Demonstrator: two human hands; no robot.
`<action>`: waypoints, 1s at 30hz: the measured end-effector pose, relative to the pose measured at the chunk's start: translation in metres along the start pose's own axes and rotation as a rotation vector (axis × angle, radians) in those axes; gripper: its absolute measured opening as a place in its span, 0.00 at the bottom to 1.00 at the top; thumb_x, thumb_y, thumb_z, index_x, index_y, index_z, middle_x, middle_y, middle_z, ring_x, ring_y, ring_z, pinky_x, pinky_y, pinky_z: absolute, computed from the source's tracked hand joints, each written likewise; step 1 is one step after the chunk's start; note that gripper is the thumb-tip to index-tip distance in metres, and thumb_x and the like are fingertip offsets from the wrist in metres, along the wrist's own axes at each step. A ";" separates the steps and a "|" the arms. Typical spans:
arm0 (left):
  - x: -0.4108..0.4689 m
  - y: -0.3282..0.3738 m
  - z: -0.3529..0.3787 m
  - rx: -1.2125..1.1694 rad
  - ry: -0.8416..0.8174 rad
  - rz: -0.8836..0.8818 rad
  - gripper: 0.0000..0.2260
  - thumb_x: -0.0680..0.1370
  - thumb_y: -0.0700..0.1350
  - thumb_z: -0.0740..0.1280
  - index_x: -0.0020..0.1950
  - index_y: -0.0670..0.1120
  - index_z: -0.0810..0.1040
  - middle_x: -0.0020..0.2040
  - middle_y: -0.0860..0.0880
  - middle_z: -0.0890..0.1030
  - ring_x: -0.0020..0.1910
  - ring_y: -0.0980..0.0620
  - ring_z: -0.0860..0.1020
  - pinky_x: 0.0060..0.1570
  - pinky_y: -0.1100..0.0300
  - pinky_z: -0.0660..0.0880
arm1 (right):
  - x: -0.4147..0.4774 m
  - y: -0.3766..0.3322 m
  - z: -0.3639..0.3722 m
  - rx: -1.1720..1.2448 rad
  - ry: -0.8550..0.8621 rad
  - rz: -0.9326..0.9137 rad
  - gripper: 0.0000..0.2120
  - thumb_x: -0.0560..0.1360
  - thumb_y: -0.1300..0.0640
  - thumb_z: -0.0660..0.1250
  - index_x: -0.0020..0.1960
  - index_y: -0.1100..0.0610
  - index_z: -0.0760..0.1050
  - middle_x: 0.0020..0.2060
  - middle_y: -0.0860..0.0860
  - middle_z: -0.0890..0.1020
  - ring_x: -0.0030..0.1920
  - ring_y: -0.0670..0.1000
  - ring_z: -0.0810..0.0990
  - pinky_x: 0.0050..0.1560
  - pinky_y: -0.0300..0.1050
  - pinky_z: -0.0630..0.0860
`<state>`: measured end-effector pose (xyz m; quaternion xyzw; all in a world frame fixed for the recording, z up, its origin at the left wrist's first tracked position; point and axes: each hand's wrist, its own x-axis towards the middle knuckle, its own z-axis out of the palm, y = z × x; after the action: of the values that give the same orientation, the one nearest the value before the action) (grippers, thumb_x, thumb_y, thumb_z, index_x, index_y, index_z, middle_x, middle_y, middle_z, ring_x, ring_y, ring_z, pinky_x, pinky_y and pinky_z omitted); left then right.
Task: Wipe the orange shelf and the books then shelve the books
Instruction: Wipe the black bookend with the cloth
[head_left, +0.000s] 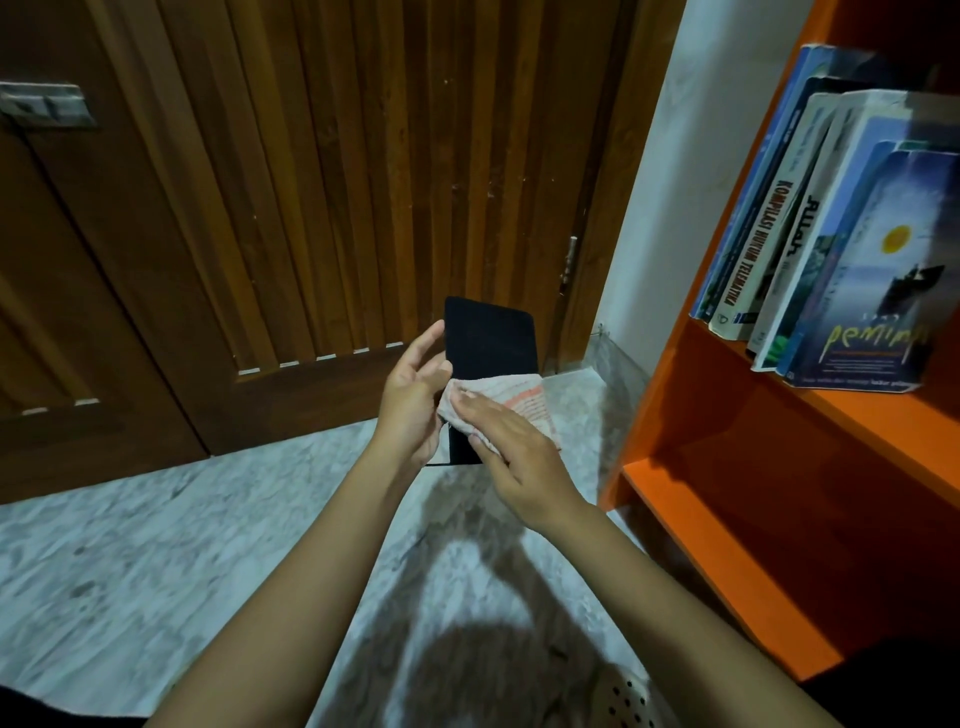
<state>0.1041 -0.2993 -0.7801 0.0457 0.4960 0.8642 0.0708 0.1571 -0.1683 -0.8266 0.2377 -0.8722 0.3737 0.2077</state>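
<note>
One slatted wooden door (260, 208) filled most of what I saw, above one pale marbled floor (156, 571). The orange shelf (727, 415) stood at my right against a white wall (649, 208). Two of its boards were in view, and its right side was cut off by the frame. On the upper board one row of books (810, 249) leaned together. I counted at least six spines, but the blue ones at the far left sat too tight to separate, and the front cover ran out of frame.

I held one black book (491, 338) upright out over the floor, left of the shelf and well apart from it. My left hand (410, 395) gripped its left edge, fingers curled round it. My right hand (514, 457) lay with fingers flat on one pale cloth with orange stripes (514, 400), pressing it against the cover. The cloth and my hand hid the book's lower half. Its cover was too dark to show any title.

One metal latch (47, 104) sat on the door at far left. A perforated pale object (623, 701) was cut off at the bottom edge, and I could not tell what it was.
</note>
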 end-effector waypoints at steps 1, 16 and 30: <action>0.000 -0.001 0.000 -0.005 0.006 -0.009 0.20 0.80 0.31 0.56 0.67 0.48 0.70 0.57 0.44 0.81 0.55 0.46 0.81 0.50 0.56 0.80 | -0.001 0.002 -0.002 -0.027 -0.045 -0.048 0.19 0.80 0.57 0.55 0.70 0.54 0.68 0.69 0.46 0.70 0.71 0.41 0.64 0.71 0.39 0.62; -0.001 -0.003 0.000 -0.034 0.120 0.047 0.20 0.79 0.32 0.59 0.68 0.47 0.71 0.58 0.47 0.81 0.52 0.50 0.82 0.41 0.61 0.80 | -0.046 0.038 -0.010 0.008 0.211 0.257 0.21 0.80 0.61 0.57 0.72 0.51 0.63 0.70 0.42 0.65 0.72 0.41 0.61 0.71 0.32 0.57; 0.006 0.000 -0.002 -0.064 0.258 0.013 0.19 0.79 0.33 0.59 0.68 0.47 0.70 0.60 0.45 0.80 0.51 0.50 0.81 0.44 0.59 0.79 | -0.035 0.003 0.015 0.299 0.431 0.328 0.18 0.79 0.67 0.59 0.66 0.53 0.68 0.64 0.43 0.66 0.66 0.30 0.63 0.62 0.23 0.61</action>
<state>0.0975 -0.2995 -0.7808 -0.0651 0.4729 0.8787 0.0020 0.1806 -0.1688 -0.8563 0.0368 -0.7700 0.5683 0.2876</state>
